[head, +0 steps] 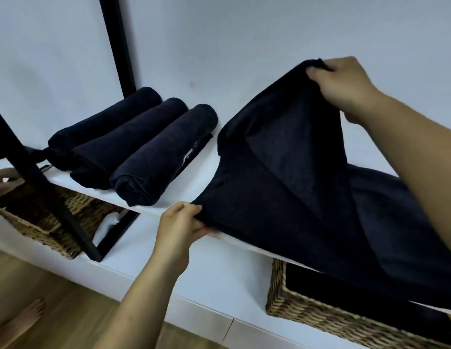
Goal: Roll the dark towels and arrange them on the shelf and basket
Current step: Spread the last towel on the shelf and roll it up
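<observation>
A large dark navy towel (307,197) lies spread over the right part of the white shelf (214,152), hanging past its front edge. My left hand (180,226) pinches the towel's near left corner at the shelf's front edge. My right hand (345,84) holds the far corner lifted above the shelf, so the cloth folds over itself. Three rolled dark towels (133,144) lie side by side on the left of the shelf, touching one another.
A wicker basket (277,298) with dark cloth inside sits under the shelf at the right. Another wicker basket (43,227) stands at the lower left, with another person's hand (5,180) at its rim. A black frame post (43,187) crosses it. A bare foot (25,318) rests on the wooden floor.
</observation>
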### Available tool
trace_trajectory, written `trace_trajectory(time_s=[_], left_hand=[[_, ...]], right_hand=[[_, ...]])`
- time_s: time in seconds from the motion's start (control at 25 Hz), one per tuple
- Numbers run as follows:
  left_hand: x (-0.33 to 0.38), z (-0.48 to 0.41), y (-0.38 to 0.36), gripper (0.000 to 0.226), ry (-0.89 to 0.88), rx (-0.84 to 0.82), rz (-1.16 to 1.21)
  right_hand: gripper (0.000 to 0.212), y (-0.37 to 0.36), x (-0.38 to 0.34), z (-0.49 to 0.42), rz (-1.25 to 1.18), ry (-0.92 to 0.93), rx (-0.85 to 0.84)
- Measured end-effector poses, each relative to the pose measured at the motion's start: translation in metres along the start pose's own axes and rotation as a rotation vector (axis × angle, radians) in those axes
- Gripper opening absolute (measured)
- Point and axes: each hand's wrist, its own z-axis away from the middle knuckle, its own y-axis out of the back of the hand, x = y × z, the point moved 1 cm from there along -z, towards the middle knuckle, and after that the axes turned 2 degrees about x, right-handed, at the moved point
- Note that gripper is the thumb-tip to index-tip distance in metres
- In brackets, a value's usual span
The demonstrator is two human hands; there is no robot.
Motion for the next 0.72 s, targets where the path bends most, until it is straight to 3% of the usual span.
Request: trace_trajectory(time_s=[0.08, 0.12, 0.24, 0.36, 0.44, 0.52, 0.64, 0.68, 0.72], left_hand=[[0.009, 0.004, -0.003, 0.012, 0.039, -0.076, 0.209], [0.01, 0.005, -0.005, 0.017, 0.063, -0.099, 0.272], [0.002, 0.006, -0.007, 0.024, 0.13, -0.09, 0.37], [-0.011, 0.006, -0.001, 0.019, 0.149, -0.018, 0.298], [-0.016, 0.006, 0.002, 0.009, 0.094, -0.005, 0.195], [-0.018, 0.007, 0.003, 0.024, -0.043, 0.002, -0.039], [-0.015, 0.011, -0.004, 0.029, -0.572, 0.25, -0.981], [-0.013, 0.014, -0.012, 0.025, -0.719, 0.278, -1.175], [-0.01, 0.016, -0.021, 0.023, -0.703, 0.241, -1.282]], right_hand=[[0.033, 0.01, -0.015, 0.009, 0.101, 0.161, 0.158], [0.03, 0.001, -0.021, 0.026, 0.171, 0.271, 0.16], [0.025, -0.075, -0.005, 0.11, 0.334, 0.458, -0.137], [0.03, -0.143, 0.026, 0.21, 0.547, 0.435, -0.537], [0.037, -0.151, 0.034, 0.225, 0.479, 0.397, -0.553], [0.029, -0.143, 0.031, 0.206, 0.234, 0.284, -0.387], [0.037, -0.112, 0.028, 0.152, -0.09, -0.017, -0.218], [0.037, -0.101, 0.027, 0.136, -0.188, -0.113, -0.188], [0.036, -0.092, 0.025, 0.125, -0.299, -0.196, -0.186]])
